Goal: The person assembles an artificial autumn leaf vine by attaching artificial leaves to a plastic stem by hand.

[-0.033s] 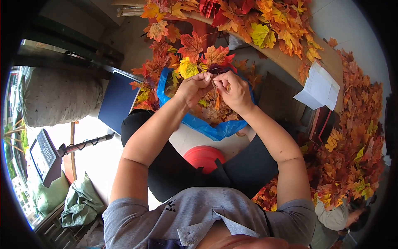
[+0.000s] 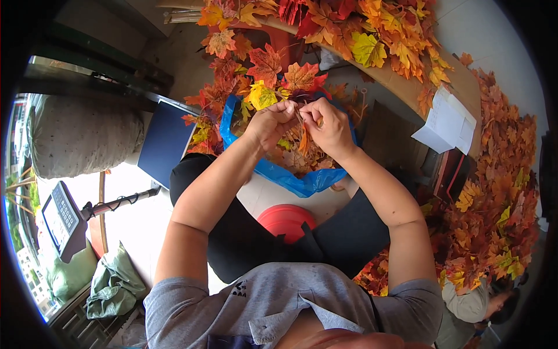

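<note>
In front of me, my left hand and my right hand meet fingertip to fingertip over a blue plastic bag. Both pinch the thin stem of an artificial maple leaf garland; the exact spot between the fingertips is too small to make out. Red, orange and yellow leaves spread just beyond my fingers. An orange leaf hangs down between the two hands. More leaves and stems lie inside the bag, partly hidden by my hands.
A red round stool stands between my legs. Left are a scale's display, its blue platform and a stuffed sack. Leaves heap along the right; folded white paper lies on the cardboard-coloured tabletop edge. Another person is at lower right.
The leaves beyond my hands have shifted slightly, and a thin stem now shows to the right of my right hand. Both hands stay almost in place, still pinching.
</note>
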The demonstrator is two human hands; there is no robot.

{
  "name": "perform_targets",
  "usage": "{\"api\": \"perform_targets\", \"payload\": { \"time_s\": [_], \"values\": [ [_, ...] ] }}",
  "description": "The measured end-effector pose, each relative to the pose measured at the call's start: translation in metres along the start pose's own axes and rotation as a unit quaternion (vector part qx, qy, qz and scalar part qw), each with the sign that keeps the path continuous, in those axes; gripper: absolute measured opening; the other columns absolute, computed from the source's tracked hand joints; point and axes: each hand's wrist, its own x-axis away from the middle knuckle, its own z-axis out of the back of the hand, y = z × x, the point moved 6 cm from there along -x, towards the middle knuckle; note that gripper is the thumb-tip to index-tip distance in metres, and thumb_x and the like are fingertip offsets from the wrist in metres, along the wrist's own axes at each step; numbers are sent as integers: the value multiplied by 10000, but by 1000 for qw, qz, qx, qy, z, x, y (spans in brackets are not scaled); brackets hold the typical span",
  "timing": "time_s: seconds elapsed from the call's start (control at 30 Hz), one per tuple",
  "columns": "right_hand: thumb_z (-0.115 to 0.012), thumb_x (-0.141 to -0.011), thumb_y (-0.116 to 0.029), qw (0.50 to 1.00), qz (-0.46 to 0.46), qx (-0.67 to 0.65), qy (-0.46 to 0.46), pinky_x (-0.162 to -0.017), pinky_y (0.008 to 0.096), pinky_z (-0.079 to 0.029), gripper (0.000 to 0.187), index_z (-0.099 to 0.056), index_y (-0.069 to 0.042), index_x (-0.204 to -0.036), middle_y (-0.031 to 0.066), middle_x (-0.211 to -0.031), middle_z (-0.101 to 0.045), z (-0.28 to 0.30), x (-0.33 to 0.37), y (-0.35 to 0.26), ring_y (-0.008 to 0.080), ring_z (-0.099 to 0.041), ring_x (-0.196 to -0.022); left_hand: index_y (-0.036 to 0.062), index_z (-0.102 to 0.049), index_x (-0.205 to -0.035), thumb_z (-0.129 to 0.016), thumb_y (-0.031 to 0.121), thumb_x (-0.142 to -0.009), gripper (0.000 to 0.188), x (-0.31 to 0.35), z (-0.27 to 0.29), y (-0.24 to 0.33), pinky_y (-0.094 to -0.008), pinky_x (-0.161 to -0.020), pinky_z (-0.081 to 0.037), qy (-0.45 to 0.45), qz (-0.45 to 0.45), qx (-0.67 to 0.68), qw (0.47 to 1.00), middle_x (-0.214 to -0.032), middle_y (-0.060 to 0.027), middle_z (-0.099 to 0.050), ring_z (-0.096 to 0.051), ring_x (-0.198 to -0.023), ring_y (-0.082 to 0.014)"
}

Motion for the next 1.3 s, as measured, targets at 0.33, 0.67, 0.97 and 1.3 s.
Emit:
{"api": "perform_targets", "payload": {
  "time_s": [0.33, 0.67, 0.97, 1.3],
  "values": [
    [-641, -748, 83, 999, -6, -3, -38, -595, 298, -501, 275, -394, -35, -775, 84, -702, -573, 1, -1, 7, 213, -632, -680, 58, -579, -1015, -515, 49, -913, 120, 3, -3, -2, -326, -923, -452, 5, 5, -5, 1000, -1011, -29, -594, -567, -985, -158],
    [-649, -774, 28, 998, 31, -36, -36, -564, 335, -470, 241, -424, -52, -809, 63, -666, -516, 5, -6, 4, 257, -582, -642, 46, -565, -1030, -499, 26, -913, 135, 9, -9, 2, -341, -947, -447, 27, 23, 26, 999, -1005, -28, -582, -564, -982, -157],
    [-646, -778, 35, 998, 37, -35, -38, -575, 309, -484, 244, -415, -42, -786, 71, -718, -576, 4, -3, 6, 226, -597, -643, 42, -558, -1037, -497, 29, -913, 139, 7, -9, -3, -346, -972, -436, 5, 38, 21, 999, -1001, -24, -579, -561, -988, -151],
    [-635, -802, 18, 992, -65, -80, -66, -619, 281, -490, 205, -436, -30, -822, 81, -773, -606, -4, -7, 23, 196, -604, -684, 43, -561, -966, -501, 53, -922, 75, 4, -5, -9, -350, -864, -522, 34, 10, -1, 999, -938, -40, -597, -607, -892, -176]
  ]
}}
